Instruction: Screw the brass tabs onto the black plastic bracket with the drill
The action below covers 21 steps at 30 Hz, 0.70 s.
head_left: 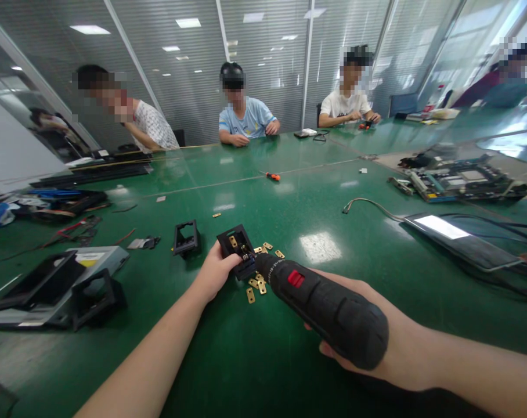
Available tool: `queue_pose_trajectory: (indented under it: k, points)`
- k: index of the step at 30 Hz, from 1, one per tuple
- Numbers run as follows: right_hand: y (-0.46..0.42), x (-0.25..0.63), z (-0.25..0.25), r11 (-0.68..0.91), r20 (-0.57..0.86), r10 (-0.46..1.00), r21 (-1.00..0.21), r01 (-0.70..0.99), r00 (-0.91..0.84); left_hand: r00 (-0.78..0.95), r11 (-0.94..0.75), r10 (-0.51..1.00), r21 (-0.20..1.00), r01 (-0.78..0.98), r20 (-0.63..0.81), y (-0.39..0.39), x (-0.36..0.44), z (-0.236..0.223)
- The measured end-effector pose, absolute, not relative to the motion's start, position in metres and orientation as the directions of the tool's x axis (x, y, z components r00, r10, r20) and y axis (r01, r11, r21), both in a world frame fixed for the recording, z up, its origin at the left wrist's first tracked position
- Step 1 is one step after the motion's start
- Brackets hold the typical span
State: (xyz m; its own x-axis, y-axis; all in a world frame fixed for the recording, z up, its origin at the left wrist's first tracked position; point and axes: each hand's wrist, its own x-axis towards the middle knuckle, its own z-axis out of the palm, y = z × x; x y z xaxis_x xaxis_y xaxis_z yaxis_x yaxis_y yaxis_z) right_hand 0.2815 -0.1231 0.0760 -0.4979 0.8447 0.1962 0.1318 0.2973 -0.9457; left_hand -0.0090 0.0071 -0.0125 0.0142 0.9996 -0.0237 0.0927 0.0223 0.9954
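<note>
My left hand grips a black plastic housing by its near left side, thumb over the edge. Inside the housing sits a small brass plate. My right hand is wrapped round a black cordless drill with a red switch on top. The drill's chuck points left into the housing; its tip is hard to make out against the dark plastic. Several loose brass plates with holes lie on the table beside the housing and under the chuck.
On the green table, a black frame stands left of the housing, and another black frame leans by a grey metal case. An orange screwdriver lies ahead. Circuit boards and a cabled flat device sit right. People sit across.
</note>
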Motion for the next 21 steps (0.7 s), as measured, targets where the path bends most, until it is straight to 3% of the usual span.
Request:
queue_pose_trajectory:
  k: [6,21]
  points:
    - [-0.121,0.277,0.081,0.247,0.169,0.845,-0.965,0.089,-0.507,0.017,0.013,1.000,0.995,0.099,-0.015,0.007,-0.009,-0.012]
    - [-0.123,0.288,0.070,0.311,0.186,0.848,-0.933,0.182,-0.496,0.003,0.006,1.000,0.992,0.128,-0.006,0.007,-0.009,-0.011]
